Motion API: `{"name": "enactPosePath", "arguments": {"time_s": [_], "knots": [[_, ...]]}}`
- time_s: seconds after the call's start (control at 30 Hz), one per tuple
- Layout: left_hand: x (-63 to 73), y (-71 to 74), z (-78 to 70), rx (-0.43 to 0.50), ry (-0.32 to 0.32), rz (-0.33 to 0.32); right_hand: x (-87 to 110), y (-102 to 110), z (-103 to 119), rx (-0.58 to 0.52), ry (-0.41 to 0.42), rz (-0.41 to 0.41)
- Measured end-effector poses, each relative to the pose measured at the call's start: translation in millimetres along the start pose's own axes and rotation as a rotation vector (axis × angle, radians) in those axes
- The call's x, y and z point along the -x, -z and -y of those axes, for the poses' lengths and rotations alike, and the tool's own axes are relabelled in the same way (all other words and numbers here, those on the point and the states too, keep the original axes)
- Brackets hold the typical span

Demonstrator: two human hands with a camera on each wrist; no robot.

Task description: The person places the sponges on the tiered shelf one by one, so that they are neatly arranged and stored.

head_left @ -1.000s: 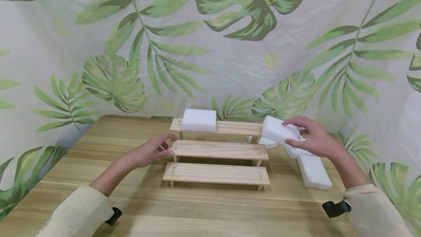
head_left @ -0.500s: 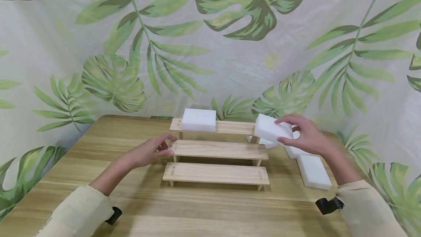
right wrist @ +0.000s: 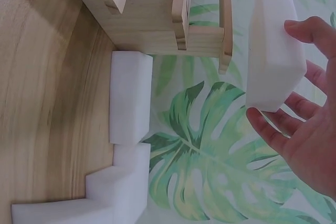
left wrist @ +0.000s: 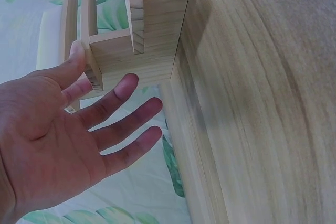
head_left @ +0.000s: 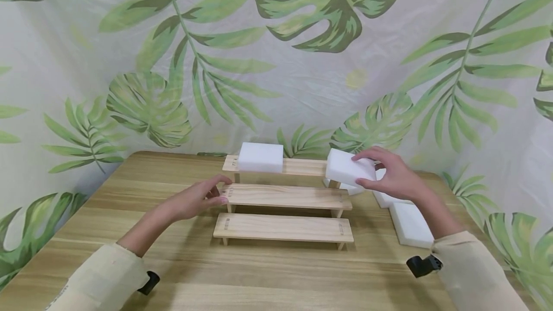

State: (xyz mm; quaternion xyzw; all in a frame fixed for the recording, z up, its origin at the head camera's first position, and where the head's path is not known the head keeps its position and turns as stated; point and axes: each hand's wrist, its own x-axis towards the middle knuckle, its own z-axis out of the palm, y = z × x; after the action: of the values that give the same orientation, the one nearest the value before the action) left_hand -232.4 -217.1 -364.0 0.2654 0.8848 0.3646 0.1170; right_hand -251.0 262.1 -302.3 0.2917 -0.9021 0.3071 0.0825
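A three-tier wooden step stand (head_left: 285, 227) stands on the table. My left hand (head_left: 198, 199) holds its middle tier by the left end. In the left wrist view, the thumb and index finger (left wrist: 79, 85) pinch that board while the other fingers spread apart. My right hand (head_left: 390, 174) grips a white foam block (head_left: 347, 167) between thumb and fingers. This block is tilted over the right end of the top tier; the right wrist view shows a gap between block and board. Another white foam block (head_left: 260, 157) sits on the left part of the top tier.
Several more white foam blocks lie on the wooden table (head_left: 129, 205) to the right of the stand, including a near one (head_left: 410, 224) and one by the stand's back corner (right wrist: 128, 98). A leaf-print curtain (head_left: 302, 85) hangs close behind.
My right hand has moved left with the foam block, from beyond the stand's right end to over the top tier. The left hand has stayed in place.
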Motion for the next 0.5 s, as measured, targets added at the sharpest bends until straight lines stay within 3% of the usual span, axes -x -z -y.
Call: {"name": "enactPosePath", "arguments": {"time_s": [0.5], "knots": [[-1.3,-0.2,1.2,0.013,0.005,0.004,-14.0,-6,9,-0.024,0.016,0.008]]}}
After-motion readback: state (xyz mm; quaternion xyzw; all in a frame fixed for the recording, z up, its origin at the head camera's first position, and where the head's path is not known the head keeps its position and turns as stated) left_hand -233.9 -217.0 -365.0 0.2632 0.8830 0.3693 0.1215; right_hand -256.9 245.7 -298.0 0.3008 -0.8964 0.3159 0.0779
